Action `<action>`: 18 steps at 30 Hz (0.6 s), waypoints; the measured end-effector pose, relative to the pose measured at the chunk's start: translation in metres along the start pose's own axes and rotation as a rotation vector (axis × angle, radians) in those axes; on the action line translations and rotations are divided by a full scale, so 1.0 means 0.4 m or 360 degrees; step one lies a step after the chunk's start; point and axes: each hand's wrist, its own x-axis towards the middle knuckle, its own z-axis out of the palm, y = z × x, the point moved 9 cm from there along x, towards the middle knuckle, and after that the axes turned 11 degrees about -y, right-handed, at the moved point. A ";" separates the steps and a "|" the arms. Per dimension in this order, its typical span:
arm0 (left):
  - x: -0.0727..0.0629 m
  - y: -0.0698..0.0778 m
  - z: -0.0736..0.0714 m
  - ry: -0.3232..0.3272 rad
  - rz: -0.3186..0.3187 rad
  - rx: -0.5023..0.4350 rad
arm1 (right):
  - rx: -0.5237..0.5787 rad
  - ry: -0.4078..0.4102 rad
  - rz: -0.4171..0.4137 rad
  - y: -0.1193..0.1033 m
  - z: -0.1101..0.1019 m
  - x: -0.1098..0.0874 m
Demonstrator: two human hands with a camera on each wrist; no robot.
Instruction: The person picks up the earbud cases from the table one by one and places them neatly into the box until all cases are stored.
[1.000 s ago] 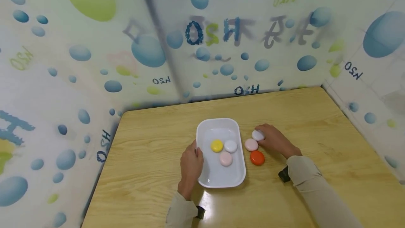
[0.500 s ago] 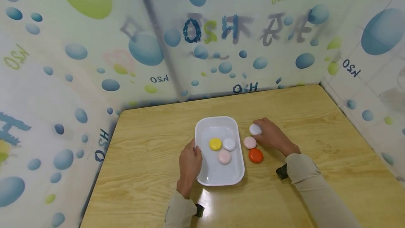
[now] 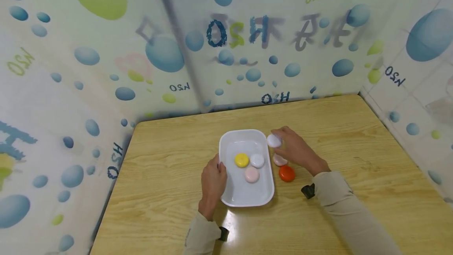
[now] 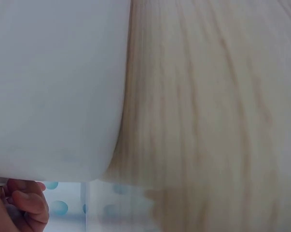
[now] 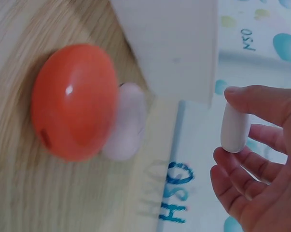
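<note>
Between thumb and fingers, my right hand (image 3: 297,149) pinches a smooth white pebble-like disc (image 3: 274,141), held up at the tray's right rim in the head view. The right wrist view shows this white disc (image 5: 235,126) edge-on, thumb on top and fingertips below. My left hand (image 3: 214,178) grips the left rim of a white rectangular tray (image 3: 247,200). Inside the tray lie a yellow disc (image 3: 242,160), another white disc (image 3: 257,161) and a pink disc (image 3: 251,174). Right of the tray are an orange-red disc (image 3: 287,174) and a second pink disc (image 3: 280,161), partly covered by my right hand.
Everything stands on a wood-grain table (image 3: 170,160). A wall (image 3: 233,85) with blue and green dots and lettering rises behind its far edge, and more patterned wall stands at both sides.
My right hand has lifted the white disc from beside the pink one and carried it left to the tray's right rim. The left hand keeps its hold on the tray.
</note>
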 end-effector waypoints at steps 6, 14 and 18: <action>0.001 -0.002 0.003 0.0001 0.0006 0.0010 | -0.0014 -0.0002 -0.0060 -0.049 0.008 0.004; 0.003 -0.001 0.002 0.0002 0.0011 0.0020 | -0.0061 -0.0065 -0.0076 -0.112 0.027 0.007; 0.002 0.000 0.000 0.0001 0.0012 0.0021 | -0.0074 -0.0115 -0.0087 -0.135 0.040 0.007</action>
